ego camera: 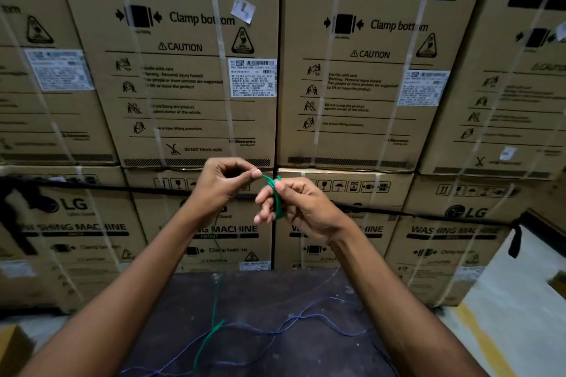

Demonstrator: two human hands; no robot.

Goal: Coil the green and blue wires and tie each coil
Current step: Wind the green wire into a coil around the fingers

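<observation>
Both hands are raised in front of the stacked boxes. My right hand (301, 205) holds a small coil of green wire (277, 199) wound around its fingers. My left hand (226, 182) pinches a strand of the same green wire between thumb and forefinger, just left of the coil. The wire's loose tail (211, 330) hangs down past my left wrist onto the dark table (263, 288). The blue wire (303, 317) lies loose and uncoiled across the table below my arms.
Large cardboard washing-machine boxes (190, 70) are stacked close behind the table, strapped with clear bands. A black cord (398, 211) runs across the lower boxes. Pale floor with a yellow stripe (490, 343) shows at the right.
</observation>
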